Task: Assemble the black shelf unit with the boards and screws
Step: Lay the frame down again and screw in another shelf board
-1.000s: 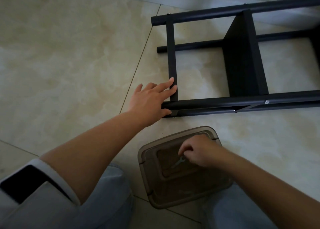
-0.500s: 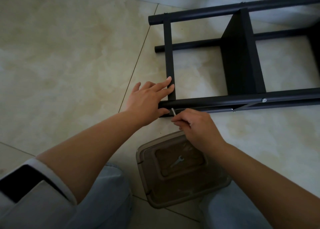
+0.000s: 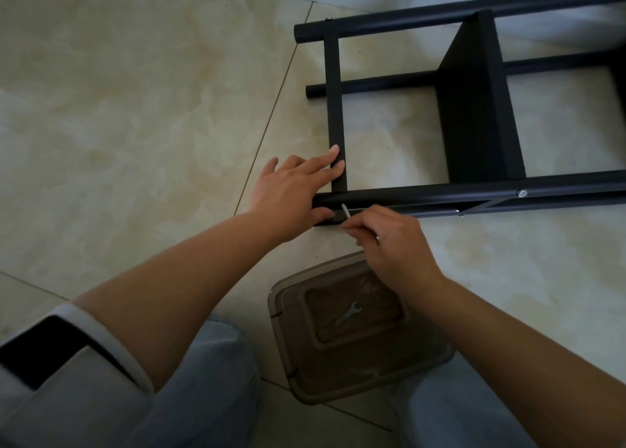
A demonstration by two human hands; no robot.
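While hands [image 3: 291, 193] [image 3: 389, 244] flat on frame [image 3: 335, 108] and pinching perhaps a screw [image 3: 345, 210], wrench [image 3: 348, 313] on box lid [image 3: 291, 312].

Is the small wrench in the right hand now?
No, the wrench lies on the brown box lid, while the right hand pinches a thin metal piece at the frame.
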